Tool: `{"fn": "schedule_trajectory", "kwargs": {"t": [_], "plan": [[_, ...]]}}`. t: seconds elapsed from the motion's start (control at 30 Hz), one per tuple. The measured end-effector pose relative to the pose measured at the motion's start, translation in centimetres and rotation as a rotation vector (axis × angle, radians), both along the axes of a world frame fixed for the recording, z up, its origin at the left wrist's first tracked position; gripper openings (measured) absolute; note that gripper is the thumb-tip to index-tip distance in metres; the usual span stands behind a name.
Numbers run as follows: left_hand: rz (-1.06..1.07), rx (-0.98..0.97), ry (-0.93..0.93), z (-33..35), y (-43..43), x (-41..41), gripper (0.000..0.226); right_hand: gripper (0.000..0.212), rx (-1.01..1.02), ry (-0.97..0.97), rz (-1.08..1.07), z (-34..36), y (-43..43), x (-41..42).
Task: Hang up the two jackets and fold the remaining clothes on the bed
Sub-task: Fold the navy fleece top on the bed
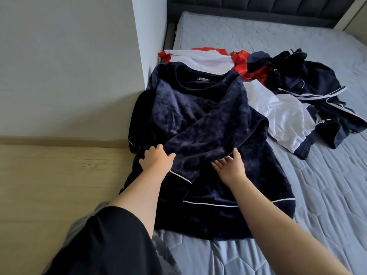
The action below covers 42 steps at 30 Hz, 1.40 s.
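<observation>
Left hand [156, 158] grip on navy fleece top [198, 120] sleeve.

1 head-worn view looks forward and down, close over the bed [327, 175] at its left edge.

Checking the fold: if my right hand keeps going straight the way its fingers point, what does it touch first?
Most likely the folded-over sleeve of the navy fleece top; your right hand points up-left at it, though its height above the fabric is unclear.

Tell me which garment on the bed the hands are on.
The fuzzy navy top spread flat nearest the person; the other clothes lie heaped behind it, untouched.
</observation>
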<state>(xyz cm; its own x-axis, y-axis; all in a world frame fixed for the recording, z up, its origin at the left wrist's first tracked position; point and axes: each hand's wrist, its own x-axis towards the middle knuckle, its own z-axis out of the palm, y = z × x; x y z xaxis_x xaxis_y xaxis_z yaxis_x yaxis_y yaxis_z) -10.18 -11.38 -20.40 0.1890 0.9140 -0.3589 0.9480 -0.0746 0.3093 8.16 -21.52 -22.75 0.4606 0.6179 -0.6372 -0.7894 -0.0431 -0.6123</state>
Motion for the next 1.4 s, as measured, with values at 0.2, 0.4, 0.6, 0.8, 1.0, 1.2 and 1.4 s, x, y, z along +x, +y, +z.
{"fn": "schedule_trajectory", "kwargs": {"t": [0.2,0.4,0.6,0.8,1.0,1.2,1.4], "plan": [[0.141,-0.159,-0.256,-0.3,1.1,-3.4,0.051,0.026,-0.107,-0.09,0.089,-0.6,-0.8,-2.4],[0.124,-0.223,-0.344,-0.5,0.8,-5.1,0.043,0.023,-0.179,-0.205,0.247,-0.3,-0.1,-4.4],[0.156,-0.152,-0.448,-0.5,0.6,-5.6,0.042,0.014,-0.242,-0.17,0.214,-0.2,0.8,-5.2],[0.318,0.097,-0.446,0.0,1.5,-6.2,0.042,0.014,-0.146,-0.076,0.181,-0.1,-0.3,-5.5],[0.137,0.006,-0.289,-0.9,0.5,-6.2,0.036,0.015,-0.082,-0.091,0.063,-0.9,-1.7,-5.4],[0.011,-0.146,-0.393,-0.4,0.7,-7.1,0.031,0.027,-0.124,-0.198,0.092,-1.0,-2.0,-5.0],[-0.136,0.243,-0.09,0.2,-0.4,-6.7,0.067,0.015,-0.337,-0.498,0.14,-1.0,-2.2,-5.6]]}}
